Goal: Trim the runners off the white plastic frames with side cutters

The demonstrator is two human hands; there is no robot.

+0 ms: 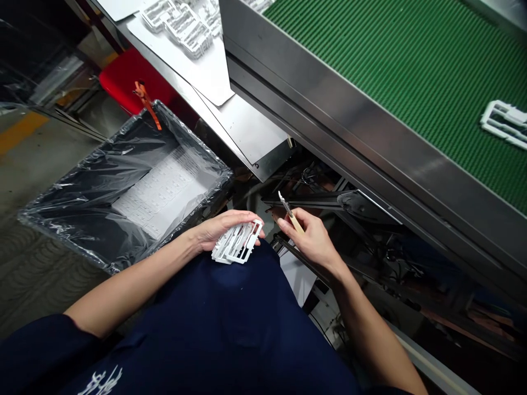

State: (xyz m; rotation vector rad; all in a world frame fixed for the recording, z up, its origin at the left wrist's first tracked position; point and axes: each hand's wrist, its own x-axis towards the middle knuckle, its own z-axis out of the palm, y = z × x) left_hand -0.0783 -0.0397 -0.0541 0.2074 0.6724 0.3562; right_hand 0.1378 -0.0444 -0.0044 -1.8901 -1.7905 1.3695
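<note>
My left hand (224, 227) is closed around a small stack of white plastic frames (237, 242), held just above my lap. The frames have rectangular openings and lie slightly fanned. To the right of it, my right hand (310, 236) grips a small knife (293, 216) by its tan handle, its thin metal blade pointing up and away from me. The blade and the frames are apart. Part of the handle is hidden inside my right palm.
A bin (135, 164) lined with clear plastic stands at left, with flat white parts inside and an orange clamp (147, 104) on its rim. Piled white frames (181, 24) lie on a metal table. The green conveyor belt (395, 71) carries another white frame (506, 123).
</note>
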